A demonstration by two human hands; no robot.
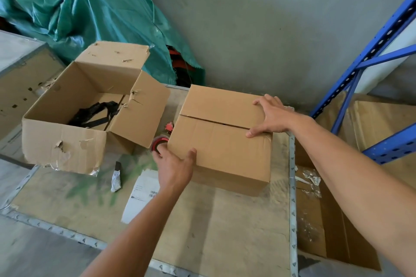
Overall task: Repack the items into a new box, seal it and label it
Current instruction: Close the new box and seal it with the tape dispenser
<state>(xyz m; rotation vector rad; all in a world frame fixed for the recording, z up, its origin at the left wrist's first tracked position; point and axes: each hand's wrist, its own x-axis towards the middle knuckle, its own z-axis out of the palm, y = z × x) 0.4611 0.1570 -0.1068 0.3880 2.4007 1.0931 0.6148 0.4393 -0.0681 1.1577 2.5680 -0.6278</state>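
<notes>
On the table (225, 231), head view: the new box (220, 141) under both hands.
The right hand (270, 117) is laid flat, fingers spread, over the flap seam; nothing is grasped. The left hand (174, 164) is pressed open against the near-left corner, thumb on top, fingertips at the tape roll (161, 139). The torn old box (90, 114) is set just left.
</notes>
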